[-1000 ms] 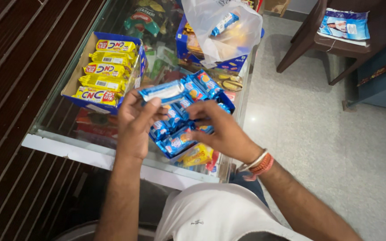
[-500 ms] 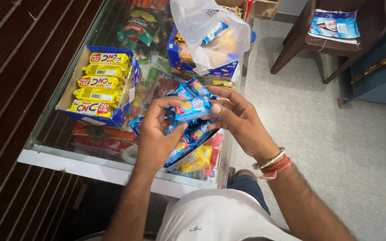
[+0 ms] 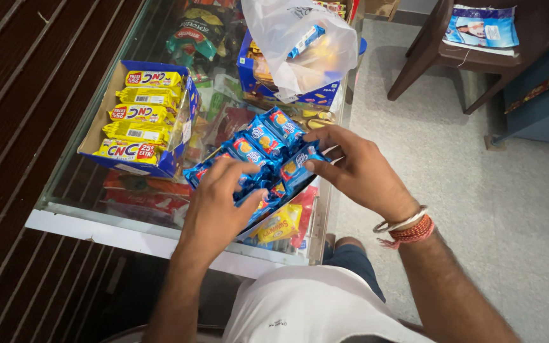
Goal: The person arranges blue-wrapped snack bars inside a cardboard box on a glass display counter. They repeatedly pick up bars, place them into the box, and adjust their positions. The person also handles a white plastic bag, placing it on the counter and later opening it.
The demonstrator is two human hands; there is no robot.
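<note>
On glass counter [image 3: 160,235] | blue biscuit packets [image 3: 258,143] gripped by closed left hand [image 3: 214,203] and right hand [image 3: 357,168] | box beneath seemingly part-filled | yellow packet box [image 3: 138,114] untouched alongside

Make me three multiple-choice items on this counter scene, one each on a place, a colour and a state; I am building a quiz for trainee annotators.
1. Where does the box of yellow packets stand?
A. On the glass counter, on the left-hand side of the hands
B. On the wooden chair
C. On the floor

2. What colour are the small packets under both hands?
A. Green
B. Blue
C. White

3. What is the right hand doing?
A. Resting flat on the floor
B. Hanging empty at the side
C. Pinching one blue packet between thumb and fingers

Answers: 1 A, the open box sits on the glass top beside the left hand. 2 B, their wrappers are blue. 3 C, thumb and fingertips close on the packet's edge.
</note>
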